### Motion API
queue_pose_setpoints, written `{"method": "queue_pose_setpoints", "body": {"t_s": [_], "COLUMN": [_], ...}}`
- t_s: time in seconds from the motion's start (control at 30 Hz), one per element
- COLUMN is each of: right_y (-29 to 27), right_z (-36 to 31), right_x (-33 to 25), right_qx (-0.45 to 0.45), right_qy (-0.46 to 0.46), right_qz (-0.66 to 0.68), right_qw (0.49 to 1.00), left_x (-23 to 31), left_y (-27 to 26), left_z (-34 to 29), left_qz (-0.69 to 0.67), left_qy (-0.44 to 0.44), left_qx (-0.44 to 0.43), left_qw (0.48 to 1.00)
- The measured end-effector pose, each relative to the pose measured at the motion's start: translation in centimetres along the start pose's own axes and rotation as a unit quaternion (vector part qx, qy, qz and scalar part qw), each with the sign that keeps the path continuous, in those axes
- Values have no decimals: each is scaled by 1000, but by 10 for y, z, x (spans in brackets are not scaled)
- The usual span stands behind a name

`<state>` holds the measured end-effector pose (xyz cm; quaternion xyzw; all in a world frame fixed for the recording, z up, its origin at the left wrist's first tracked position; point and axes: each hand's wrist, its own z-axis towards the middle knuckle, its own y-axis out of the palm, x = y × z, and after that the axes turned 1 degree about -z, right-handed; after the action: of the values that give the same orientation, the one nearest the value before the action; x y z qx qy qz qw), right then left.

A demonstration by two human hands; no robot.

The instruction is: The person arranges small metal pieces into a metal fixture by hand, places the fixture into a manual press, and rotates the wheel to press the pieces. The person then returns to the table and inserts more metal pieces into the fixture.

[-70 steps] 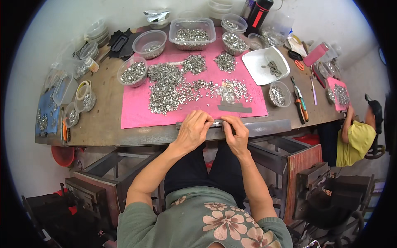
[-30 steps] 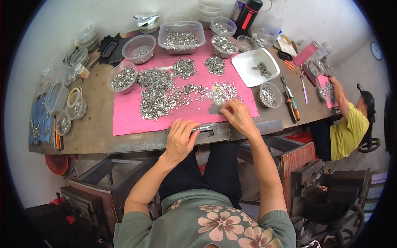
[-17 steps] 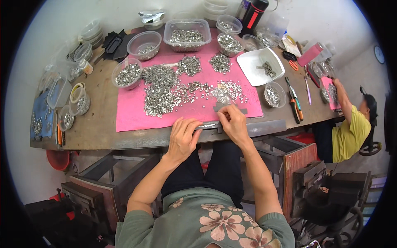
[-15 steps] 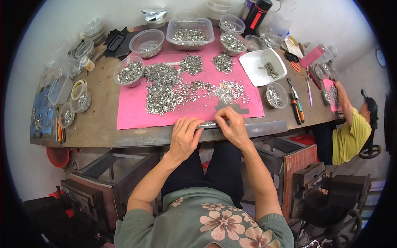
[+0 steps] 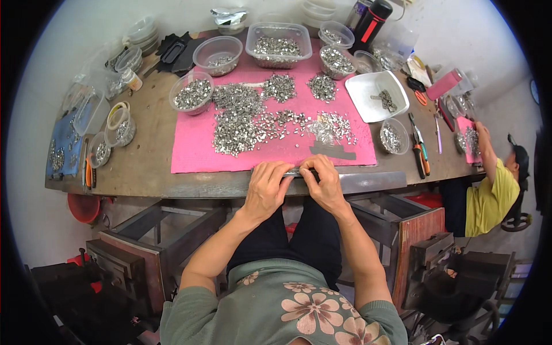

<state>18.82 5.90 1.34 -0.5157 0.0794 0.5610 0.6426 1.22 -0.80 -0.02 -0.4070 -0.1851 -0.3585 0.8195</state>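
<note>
At the front edge of the desk (image 5: 149,167), our left hand (image 5: 266,187) grips one dark bar (image 5: 294,173); our right hand (image 5: 323,184) bends over it, grip unclear. Behind, we see one pink mat (image 5: 192,149), one white tray (image 5: 363,95) on its right edge, one square tub (image 5: 279,56) at its back.

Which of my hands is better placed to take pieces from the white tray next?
Your right hand, I'd judge: the white tray lies beyond it, farther from your left hand. Both hands' fingertips are at the narrow strip, though.
</note>
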Motion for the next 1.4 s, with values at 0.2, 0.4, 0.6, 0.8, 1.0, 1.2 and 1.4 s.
{"method": "queue_pose_setpoints", "body": {"t_s": [0.2,0.4,0.6,0.8,1.0,1.2,1.4], "right_y": [3,8,7,-1,52,73,39], "right_z": [-1,-6,-6,15,64,74,62], "right_x": [0,3,0,-10,-3,2,-2], "right_qx": [1,37,39,-34,-72,-118,-81], "right_qy": [-9,-33,-128,-94,-107,-80,-100], "right_qz": [-15,-51,-125,-101,-104,-177,-251], "right_qw": [1000,998,983,990,986,974,959], "left_x": [0,0,0,-4,-57,-133,-149], "left_y": [0,2,0,-13,-69,-68,-51], "left_z": [-1,-1,-2,0,29,83,118], "left_qz": [0,-4,0,-44,72,78,170], "left_qy": [1,-1,-3,2,-35,17,-5], "left_qx": [4,-4,3,36,90,54,-54], "left_qw": [1000,1000,1000,998,993,995,984]}}
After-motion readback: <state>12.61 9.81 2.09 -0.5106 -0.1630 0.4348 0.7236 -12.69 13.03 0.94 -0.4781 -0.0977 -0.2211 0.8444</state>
